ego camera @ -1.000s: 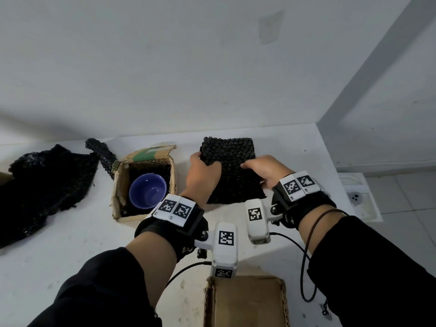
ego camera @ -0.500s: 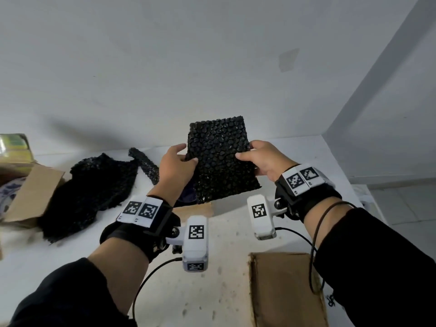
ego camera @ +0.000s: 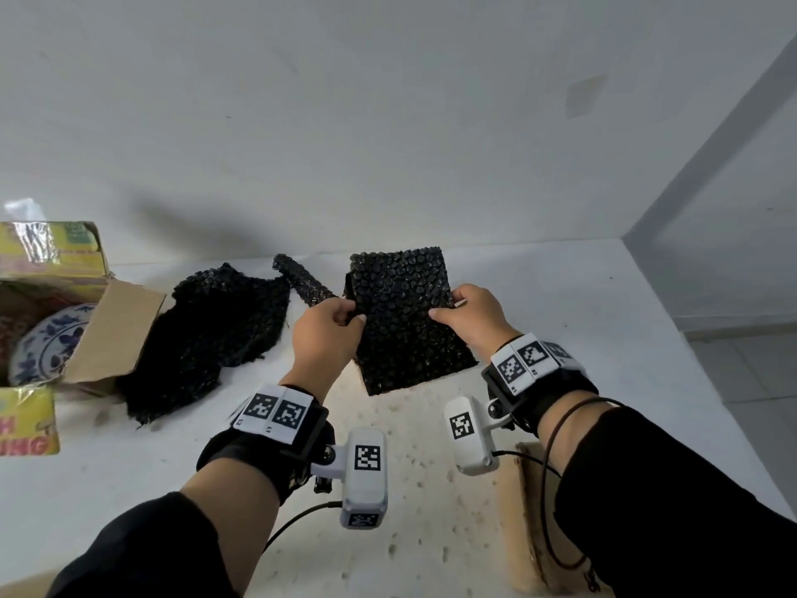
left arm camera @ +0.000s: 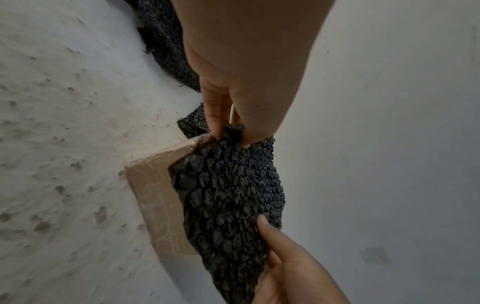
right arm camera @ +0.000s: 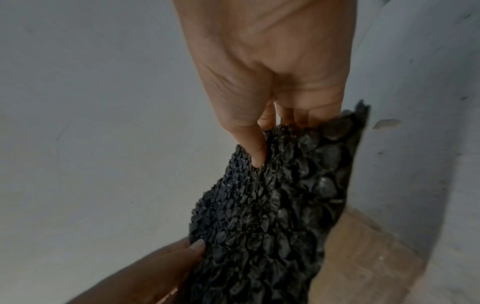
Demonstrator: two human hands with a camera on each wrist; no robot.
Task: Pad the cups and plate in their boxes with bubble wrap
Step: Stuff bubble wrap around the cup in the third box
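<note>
Both hands hold a black bubble wrap sheet (ego camera: 403, 325) up off the white table. My left hand (ego camera: 345, 319) pinches its left edge and my right hand (ego camera: 448, 310) pinches its right edge, thumb on the near face. The left wrist view shows the left hand (left arm camera: 233, 129) gripping a bunched corner of the sheet (left arm camera: 228, 195) above a cardboard box (left arm camera: 153, 185). In the right wrist view the right hand (right arm camera: 259, 152) presses its thumb into the sheet (right arm camera: 272, 205). The cup is hidden behind the sheet. A blue-and-white plate (ego camera: 47, 343) lies in an open box (ego camera: 112, 334) at far left.
A loose heap of black bubble wrap (ego camera: 215, 334) lies between the plate's box and my hands, with a rolled strip (ego camera: 302, 278) behind it. Part of another cardboard piece (ego camera: 530, 511) shows near my right forearm. A wall stands behind the table; its right edge drops to the floor.
A second ago the sheet lay flat on the table under both hands; they have since lifted it upright. The head view has swung left, bringing the plate's box into sight.
</note>
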